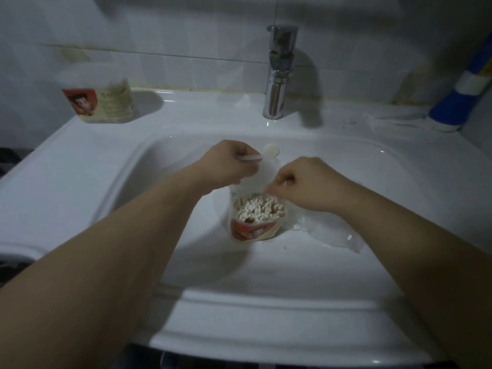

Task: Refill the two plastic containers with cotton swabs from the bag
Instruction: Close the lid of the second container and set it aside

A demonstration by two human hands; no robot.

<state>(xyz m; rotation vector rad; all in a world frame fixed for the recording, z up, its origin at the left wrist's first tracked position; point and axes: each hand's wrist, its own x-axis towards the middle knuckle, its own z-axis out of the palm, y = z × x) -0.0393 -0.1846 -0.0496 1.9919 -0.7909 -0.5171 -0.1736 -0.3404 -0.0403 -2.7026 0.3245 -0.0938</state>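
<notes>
Closed container (pixel 102 102) is parked on sink (pixel 80 161) rim, probably done. In basin, lid (pixel 262 173) is gripped aside by left hand (pixel 229 162), clearing open container (pixel 254 230); swabs (pixel 257 207) are pinched at its mouth by right hand (pixel 300 182); bag (pixel 330 231) is left beside, rightward.

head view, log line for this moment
container: in sink, full of swabs | left hand: holds lid | right hand: at its mouth

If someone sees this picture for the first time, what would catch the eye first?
An open container packed with white cotton swabs stands in the sink basin, with the left hand holding its lid above it. A second, closed container stands on the ledge at back left.
</notes>
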